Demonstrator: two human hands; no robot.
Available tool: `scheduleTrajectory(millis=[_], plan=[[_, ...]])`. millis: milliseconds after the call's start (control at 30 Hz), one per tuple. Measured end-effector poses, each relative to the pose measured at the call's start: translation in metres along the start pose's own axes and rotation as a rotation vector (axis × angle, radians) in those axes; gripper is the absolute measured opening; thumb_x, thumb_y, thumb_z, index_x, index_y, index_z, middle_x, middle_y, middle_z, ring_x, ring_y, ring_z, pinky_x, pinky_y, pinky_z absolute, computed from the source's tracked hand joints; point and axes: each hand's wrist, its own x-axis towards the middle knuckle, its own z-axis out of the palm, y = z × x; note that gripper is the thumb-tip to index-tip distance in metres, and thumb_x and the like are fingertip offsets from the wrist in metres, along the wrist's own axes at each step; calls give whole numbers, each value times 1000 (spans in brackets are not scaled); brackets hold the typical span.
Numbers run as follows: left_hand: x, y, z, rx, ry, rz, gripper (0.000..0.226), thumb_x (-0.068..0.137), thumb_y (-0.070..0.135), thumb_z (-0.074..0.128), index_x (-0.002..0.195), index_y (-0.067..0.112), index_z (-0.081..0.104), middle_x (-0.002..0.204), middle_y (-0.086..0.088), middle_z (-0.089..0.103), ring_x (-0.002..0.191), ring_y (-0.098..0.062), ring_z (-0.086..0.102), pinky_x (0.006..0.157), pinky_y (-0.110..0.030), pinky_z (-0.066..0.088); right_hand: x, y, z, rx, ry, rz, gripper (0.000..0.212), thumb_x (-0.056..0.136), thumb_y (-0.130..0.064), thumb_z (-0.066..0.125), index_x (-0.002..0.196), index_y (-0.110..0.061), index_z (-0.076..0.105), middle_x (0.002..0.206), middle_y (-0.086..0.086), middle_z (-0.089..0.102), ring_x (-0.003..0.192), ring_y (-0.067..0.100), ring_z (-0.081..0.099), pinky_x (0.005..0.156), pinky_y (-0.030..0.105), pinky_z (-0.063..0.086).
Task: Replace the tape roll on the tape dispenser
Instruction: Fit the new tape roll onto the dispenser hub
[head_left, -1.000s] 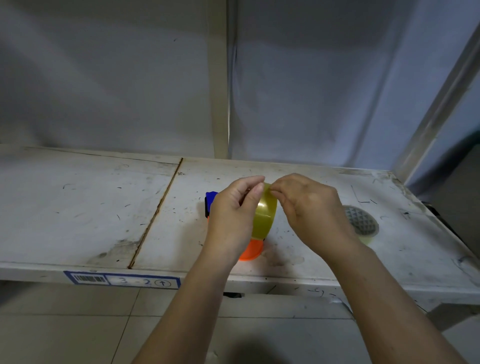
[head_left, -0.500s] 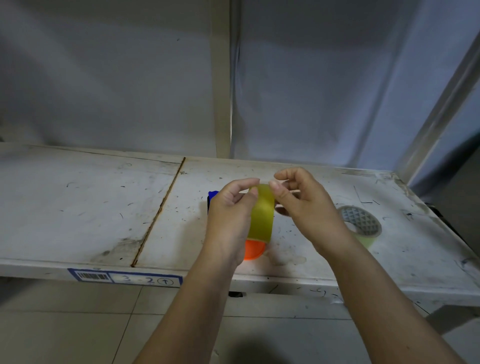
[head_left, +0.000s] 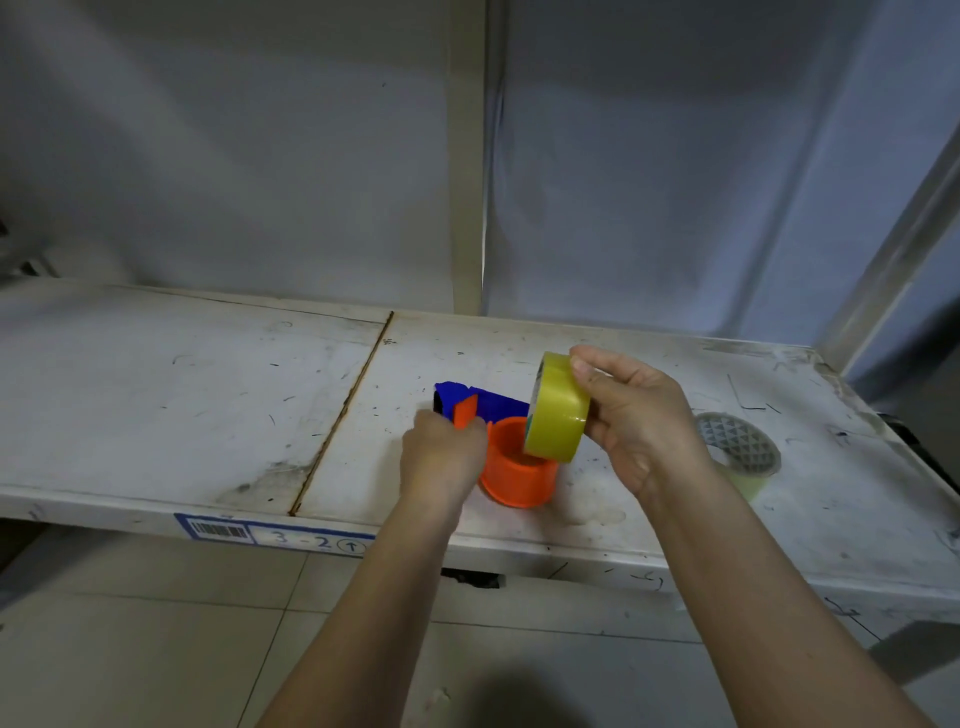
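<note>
A blue and orange tape dispenser (head_left: 496, 415) lies on the white shelf (head_left: 208, 415); its orange drum (head_left: 517, 475) faces up and is bare. My left hand (head_left: 441, 457) rests on the dispenser's left end, fingers closed around its orange part. My right hand (head_left: 639, 415) holds a yellowish tape roll (head_left: 557, 408) on edge, tilted, just above the drum's right rim. Whether the roll touches the drum is unclear.
A second, thinner tape roll (head_left: 740, 452) with a patterned core lies flat on the shelf to the right. A barcode label (head_left: 275, 534) marks the shelf's front edge. An upright post (head_left: 466, 156) and grey sheeting stand behind. Tiled floor lies below.
My left hand let go of the tape roll and dropped onto the dispenser. My right hand carried the roll alone, up and to the right, uncovering the orange drum.
</note>
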Motion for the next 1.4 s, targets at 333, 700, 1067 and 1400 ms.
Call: scheduleTrajectory(millis=[333, 700, 1067, 1400], plan=[[3, -10, 20, 378, -128, -40, 28, 87, 24, 58, 65, 16, 42, 65, -2, 49, 64, -20, 57, 60, -31, 49, 5, -14, -15, -2, 19, -57, 18, 86, -8, 63, 104, -8, 68, 99, 11, 71, 87, 22, 69, 71, 33, 59], [6, -6, 12, -260, -50, -145, 32, 86, 18, 56, 115, 9, 45, 95, -5, 55, 90, -24, 54, 71, -35, 42, 4, -19, -18, -96, -129, -107, 14, 85, -11, 64, 97, -15, 70, 99, 8, 71, 83, 18, 68, 65, 29, 58], [0, 9, -7, -149, 58, 137, 47, 73, 32, 76, 107, 20, 45, 95, 5, 54, 86, -16, 55, 71, -33, 45, 1, -23, -26, -70, -272, -145, 19, 76, -15, 65, 93, -16, 72, 81, -2, 76, 73, 12, 69, 63, 28, 58], [-10, 21, -9, -396, 21, 111, 51, 75, 26, 79, 113, 25, 45, 111, 2, 55, 82, -6, 53, 54, -23, 37, 5, -16, -27, -148, -251, -118, 14, 83, -8, 64, 91, -17, 72, 85, -1, 76, 76, 13, 71, 66, 31, 60]])
